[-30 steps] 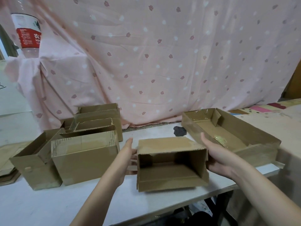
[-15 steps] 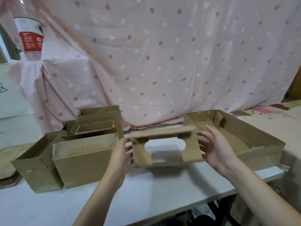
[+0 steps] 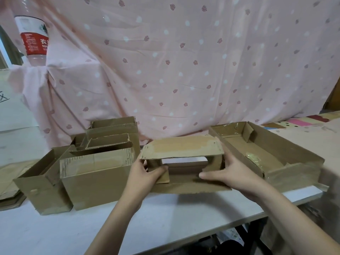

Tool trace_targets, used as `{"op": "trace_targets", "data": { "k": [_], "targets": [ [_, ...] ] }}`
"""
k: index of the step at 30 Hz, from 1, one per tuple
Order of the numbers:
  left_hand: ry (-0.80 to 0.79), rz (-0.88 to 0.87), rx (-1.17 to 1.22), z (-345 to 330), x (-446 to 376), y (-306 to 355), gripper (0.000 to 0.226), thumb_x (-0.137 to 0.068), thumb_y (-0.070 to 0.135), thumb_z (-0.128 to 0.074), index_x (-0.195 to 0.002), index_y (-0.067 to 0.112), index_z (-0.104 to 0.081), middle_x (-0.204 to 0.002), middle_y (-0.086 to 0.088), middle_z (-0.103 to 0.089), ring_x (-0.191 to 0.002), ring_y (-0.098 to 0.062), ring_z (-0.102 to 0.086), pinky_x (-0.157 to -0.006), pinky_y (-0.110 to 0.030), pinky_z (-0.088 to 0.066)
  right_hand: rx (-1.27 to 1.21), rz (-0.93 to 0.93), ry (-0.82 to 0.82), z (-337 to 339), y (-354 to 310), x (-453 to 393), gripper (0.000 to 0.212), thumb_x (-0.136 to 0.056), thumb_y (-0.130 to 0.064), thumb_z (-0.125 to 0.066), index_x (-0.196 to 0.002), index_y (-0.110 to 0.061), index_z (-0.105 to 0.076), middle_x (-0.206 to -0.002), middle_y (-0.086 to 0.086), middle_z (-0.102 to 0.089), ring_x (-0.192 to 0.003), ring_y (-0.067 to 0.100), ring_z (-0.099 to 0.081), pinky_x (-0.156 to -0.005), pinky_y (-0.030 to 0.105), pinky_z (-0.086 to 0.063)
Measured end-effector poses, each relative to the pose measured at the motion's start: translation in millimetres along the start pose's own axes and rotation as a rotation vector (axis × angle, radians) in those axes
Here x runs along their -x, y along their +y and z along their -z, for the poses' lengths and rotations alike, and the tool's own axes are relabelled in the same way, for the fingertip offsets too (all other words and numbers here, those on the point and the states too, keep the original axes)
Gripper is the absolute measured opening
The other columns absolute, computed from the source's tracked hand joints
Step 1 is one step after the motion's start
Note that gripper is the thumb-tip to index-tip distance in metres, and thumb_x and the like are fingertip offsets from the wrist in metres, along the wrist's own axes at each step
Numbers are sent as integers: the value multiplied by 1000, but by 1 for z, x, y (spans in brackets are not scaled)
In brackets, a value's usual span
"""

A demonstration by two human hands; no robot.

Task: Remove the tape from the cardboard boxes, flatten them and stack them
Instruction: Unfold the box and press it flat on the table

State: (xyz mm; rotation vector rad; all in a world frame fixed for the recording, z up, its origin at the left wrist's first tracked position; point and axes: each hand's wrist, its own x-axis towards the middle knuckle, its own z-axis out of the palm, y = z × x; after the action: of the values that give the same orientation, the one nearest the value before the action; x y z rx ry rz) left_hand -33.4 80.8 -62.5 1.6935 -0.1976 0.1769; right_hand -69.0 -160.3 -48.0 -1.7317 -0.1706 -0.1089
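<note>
A small open-ended cardboard box [image 3: 182, 149] is held just above the white table [image 3: 165, 218], its hollow facing me so I look straight through it. My left hand [image 3: 145, 172] grips its left wall and an inner flap. My right hand [image 3: 226, 173] grips its right wall, fingers reaching inside. Pale strips where tape sat run across the top panel. A group of upright cardboard boxes [image 3: 95, 173] stands to the left. A wide shallow cardboard tray-box [image 3: 287, 157] lies to the right with a crumpled wad of clear tape [image 3: 254, 158] inside.
Flattened cardboard sheets [image 3: 9, 183] lie at the far left edge. A pink patterned curtain [image 3: 184, 61] hangs behind the table, and a plastic bottle [image 3: 33, 39] with a red label stands at upper left. The table's front edge runs diagonally at lower right, with dark floor below.
Both hands lifted the small box off the table and turned it. It went from resting open side toward me to being held as a see-through tube, then tilted back down.
</note>
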Motion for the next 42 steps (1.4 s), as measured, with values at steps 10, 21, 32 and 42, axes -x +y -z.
{"op": "trace_targets", "data": {
  "k": [10, 21, 32, 42],
  "targets": [
    [-8, 33, -285, -17, 6, -8, 24, -93, 18, -52, -111, 32, -58, -85, 13, -64, -78, -4, -57, -78, -30, -52, 186, -213, 227, -6, 15, -1, 35, -92, -8, -60, -106, -39, -53, -87, -14, -64, -81, 6, -62, -57, 17, -46],
    [-32, 162, 73, 4, 0, -22, 52, -100, 16, -32, -122, 51, -63, -127, 17, -64, -117, -7, -56, -98, -35, -44, -601, -289, 224, 19, 14, 10, 26, -89, -14, -50, -103, -6, -70, -91, 12, -67, -81, 25, -61, -80, 39, -45],
    [-158, 222, -466, -7, -2, -35, 54, -102, 54, -32, -91, 33, -80, -96, 22, -69, -100, -11, -58, -84, -26, -39, -457, -667, 370, 33, 39, -12, 28, -97, 6, -52, -125, 6, -54, -97, 20, -67, -86, 30, -67, -54, 41, -62],
    [-467, 54, -1104, -36, 0, -81, 45, -101, 58, -20, -142, 50, -37, -149, 1, -31, -137, -28, -27, -111, -56, -23, 1107, -406, 264, 21, 80, -18, 31, -98, -16, -52, -127, -5, -50, -116, 12, -60, -102, 29, -62, -83, 38, -53]
  ]
}}
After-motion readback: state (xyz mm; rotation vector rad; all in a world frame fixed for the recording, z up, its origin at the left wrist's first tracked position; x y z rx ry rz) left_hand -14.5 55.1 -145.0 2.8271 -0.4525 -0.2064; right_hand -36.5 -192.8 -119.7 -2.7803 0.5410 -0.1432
